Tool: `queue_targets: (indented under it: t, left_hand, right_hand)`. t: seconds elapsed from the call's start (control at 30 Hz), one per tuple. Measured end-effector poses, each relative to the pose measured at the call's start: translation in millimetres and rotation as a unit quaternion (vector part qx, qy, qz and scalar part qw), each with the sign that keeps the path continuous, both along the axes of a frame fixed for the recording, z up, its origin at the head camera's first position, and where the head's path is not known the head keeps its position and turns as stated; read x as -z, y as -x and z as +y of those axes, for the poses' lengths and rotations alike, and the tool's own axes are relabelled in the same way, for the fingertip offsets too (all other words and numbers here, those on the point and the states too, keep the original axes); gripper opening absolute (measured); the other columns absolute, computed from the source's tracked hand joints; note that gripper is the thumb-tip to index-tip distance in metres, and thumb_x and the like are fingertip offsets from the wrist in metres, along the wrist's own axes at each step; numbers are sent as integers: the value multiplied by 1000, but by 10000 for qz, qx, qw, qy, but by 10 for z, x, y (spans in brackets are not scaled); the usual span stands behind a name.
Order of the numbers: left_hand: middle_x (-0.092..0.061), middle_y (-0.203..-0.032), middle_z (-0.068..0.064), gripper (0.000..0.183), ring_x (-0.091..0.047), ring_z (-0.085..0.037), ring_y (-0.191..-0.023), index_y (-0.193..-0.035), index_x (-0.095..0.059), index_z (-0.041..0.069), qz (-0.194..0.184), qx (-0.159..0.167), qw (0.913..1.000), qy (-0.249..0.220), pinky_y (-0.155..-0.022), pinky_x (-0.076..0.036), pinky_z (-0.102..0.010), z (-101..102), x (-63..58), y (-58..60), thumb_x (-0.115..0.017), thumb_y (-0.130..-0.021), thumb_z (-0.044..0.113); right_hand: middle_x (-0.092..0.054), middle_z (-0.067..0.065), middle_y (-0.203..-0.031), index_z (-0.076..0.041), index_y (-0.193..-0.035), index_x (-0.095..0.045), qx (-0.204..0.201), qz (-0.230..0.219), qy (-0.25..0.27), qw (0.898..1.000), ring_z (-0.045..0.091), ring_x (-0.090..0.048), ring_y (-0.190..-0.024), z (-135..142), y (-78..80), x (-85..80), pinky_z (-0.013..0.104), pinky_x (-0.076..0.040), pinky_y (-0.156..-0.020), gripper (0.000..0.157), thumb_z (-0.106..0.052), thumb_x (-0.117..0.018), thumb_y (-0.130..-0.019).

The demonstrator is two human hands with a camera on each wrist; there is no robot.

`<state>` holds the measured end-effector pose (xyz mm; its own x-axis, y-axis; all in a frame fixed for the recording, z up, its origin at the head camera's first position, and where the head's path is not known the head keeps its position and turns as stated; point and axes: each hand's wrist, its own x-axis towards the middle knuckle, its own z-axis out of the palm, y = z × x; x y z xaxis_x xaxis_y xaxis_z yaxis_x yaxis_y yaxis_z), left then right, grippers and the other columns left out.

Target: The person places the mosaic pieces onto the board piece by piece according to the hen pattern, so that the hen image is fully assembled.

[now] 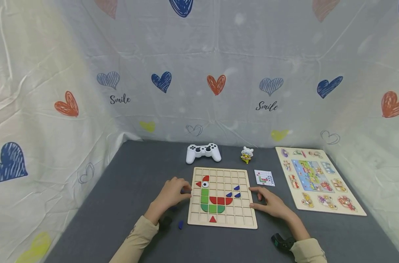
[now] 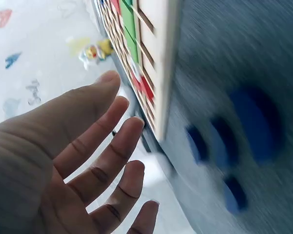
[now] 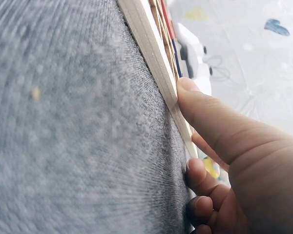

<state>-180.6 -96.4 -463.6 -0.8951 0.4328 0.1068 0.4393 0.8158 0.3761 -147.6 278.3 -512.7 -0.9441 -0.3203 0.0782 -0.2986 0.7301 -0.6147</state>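
A square wooden grid board (image 1: 234, 219) lies on the dark tabletop, bearing red, green and blue shape pieces and a round eye piece (image 1: 205, 184) in a bird-like pattern. At its left edge is my left hand (image 1: 171, 193), fingers loosely bent and holding nothing; the left wrist view shows the fingertips apart from the board. My right hand (image 1: 272, 202) touches the right rim with thumb and index finger, the other fingers curled beside it. Blue pieces (image 2: 256, 124) lie on the cloth by the left edge; the head view shows one blue piece (image 1: 181, 224), the others hidden behind the left arm.
A small pattern card (image 1: 264, 178) lies right of the board. Behind stand a white game controller (image 1: 203, 152) and a small yellow-and-white figurine (image 1: 247, 155). A wooden picture puzzle (image 1: 299, 199) lies at the right. A heart-printed sheet (image 1: 193, 109) hangs around the table.
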Motion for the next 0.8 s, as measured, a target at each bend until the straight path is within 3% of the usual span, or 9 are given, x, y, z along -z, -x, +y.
queue_targets:
  t: [0.4, 0.8]
  left_hand:
    - [-63, -82, 5, 16, -52, -18, -82, -84, -70, 17, -31, -386, 9992, 135, -78, -42, -47, -450, 62, -15, -80, -71, 21]
    - [-61, -92, 1, 22, -52, -25, -90, -88, -71, 17, -109, -330, 9991, 228, -81, -42, -50, -613, 82, -43, -78, -70, 5]
  right_hand:
    - [-43, -1, -82, -14, -127, -53, -32, 62, 72, 9999, 2, -31, -60, -10, -16, -28, 21, -28, -54, 57, -37, -72, -79]
    - [-42, -2, -81, -14, -127, -53, -13, 85, 35, 10000, 4, -32, -62, -7, -15, -33, 21, -28, -55, 57, -37, -72, -79]
